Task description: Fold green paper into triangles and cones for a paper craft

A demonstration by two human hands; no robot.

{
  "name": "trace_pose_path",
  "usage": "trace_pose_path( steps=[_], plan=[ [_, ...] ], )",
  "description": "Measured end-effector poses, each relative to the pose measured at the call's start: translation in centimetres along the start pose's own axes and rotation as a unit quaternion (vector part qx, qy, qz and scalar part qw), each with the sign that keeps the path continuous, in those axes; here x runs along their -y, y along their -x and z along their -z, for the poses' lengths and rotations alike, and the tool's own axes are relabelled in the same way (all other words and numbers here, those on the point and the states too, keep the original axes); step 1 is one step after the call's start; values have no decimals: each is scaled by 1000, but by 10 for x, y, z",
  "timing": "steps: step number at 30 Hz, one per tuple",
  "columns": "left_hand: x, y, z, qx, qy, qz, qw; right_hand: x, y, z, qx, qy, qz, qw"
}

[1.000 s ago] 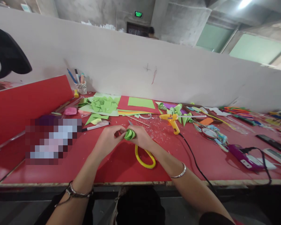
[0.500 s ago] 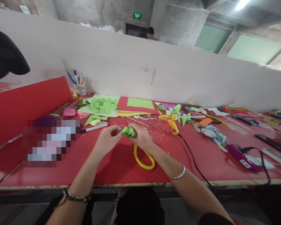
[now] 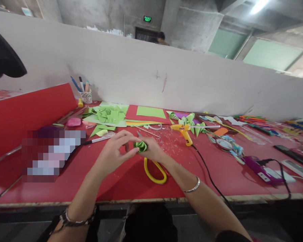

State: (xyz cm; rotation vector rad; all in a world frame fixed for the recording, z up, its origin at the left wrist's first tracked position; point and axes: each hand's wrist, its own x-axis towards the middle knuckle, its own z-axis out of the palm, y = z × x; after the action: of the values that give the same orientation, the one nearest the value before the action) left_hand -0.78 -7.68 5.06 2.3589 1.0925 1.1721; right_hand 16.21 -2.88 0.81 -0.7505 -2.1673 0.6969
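My right hand (image 3: pixel 153 148) is closed around a rolled green paper piece (image 3: pixel 140 146), whose layered open end faces left. A yellow loop handle (image 3: pixel 155 181) hangs below this hand and a grey pointed tip shows above it; they look like scissors, partly hidden by the hand. My left hand (image 3: pixel 116 149) curves at the roll's left end, thumb and forefinger apart at its lower and upper edges, touching it. Beyond the right hand lies a yellow glue gun (image 3: pixel 184 132) with a clear glue stick in its back.
Cut green paper pieces (image 3: pixel 111 114) and a light green sheet (image 3: pixel 151 112) lie at the back. Green paper cones (image 3: pixel 189 119) sit behind the glue gun. A pen (image 3: pixel 101 138) lies left; a purple power strip (image 3: pixel 261 169) and the glue gun's black cord (image 3: pixel 207 168) are right.
My left thumb and forefinger have gone from a pinch on the roll's edge to a wider spread around its end. The roll's open end has turned more toward me.
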Motion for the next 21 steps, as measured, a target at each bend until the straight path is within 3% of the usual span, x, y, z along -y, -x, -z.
trace_pose_path(
  steps=[4, 8, 14, 21],
  plan=[
    [-1, 0, 2, 4, -27, -16, 999, 1, 0, -1, 7, -45, -34, 998],
    [-4, 1, 0, 1, -39, 9, 999, -1, 0, -3, -5, -68, -36, 997],
    [2, 1, -16, 39, -34, 42, 998, -3, -3, -5, -37, -10, -36, 999],
    [8, -1, -19, 12, -64, 21, 998, -8, -3, -6, -33, 37, 3, 999]
  ],
)
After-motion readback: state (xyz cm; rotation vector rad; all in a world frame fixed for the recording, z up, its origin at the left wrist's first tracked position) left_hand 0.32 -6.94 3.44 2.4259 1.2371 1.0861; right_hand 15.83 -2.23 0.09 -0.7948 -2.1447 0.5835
